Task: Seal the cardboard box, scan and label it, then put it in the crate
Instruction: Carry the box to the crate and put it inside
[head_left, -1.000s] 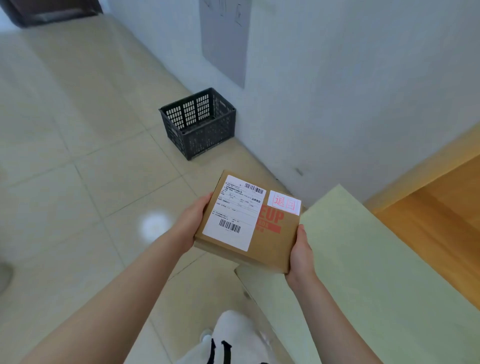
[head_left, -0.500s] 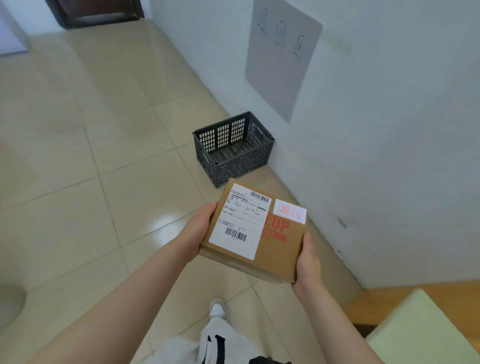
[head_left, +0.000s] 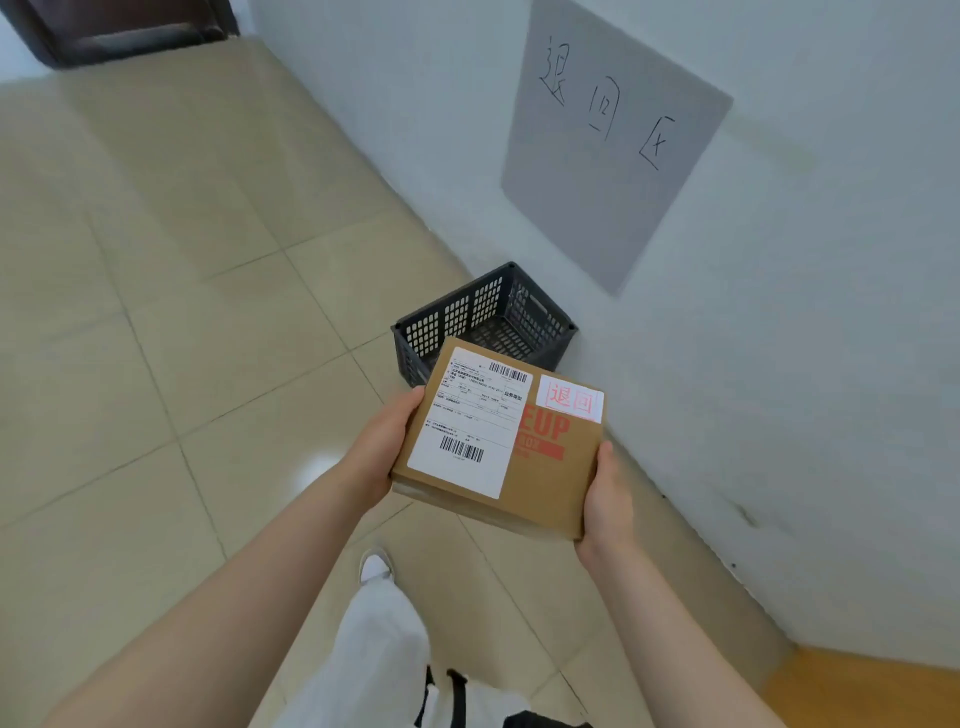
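Note:
A flat brown cardboard box (head_left: 556, 478) is held level between both hands in front of me. It carries a white shipping label (head_left: 470, 421) with barcodes and a small white sticker (head_left: 571, 398) with red characters. My left hand (head_left: 382, 447) grips the box's left edge. My right hand (head_left: 605, 506) grips its near right corner. A dark grey slotted plastic crate (head_left: 457, 317) sits on the floor against the wall, just beyond the box; the box hides the crate's near right part. The crate's visible inside looks bare.
A grey sheet (head_left: 613, 150) with handwritten characters hangs on the white wall above the crate. Beige floor tiles (head_left: 197, 312) spread to the left. My white-trousered leg and shoe (head_left: 375, 569) are below the box. A wooden surface's edge (head_left: 862, 686) shows at lower right.
I have walked towards the crate with the box in both hands; the crate now lies just past the box. The pale green tabletop has left the view.

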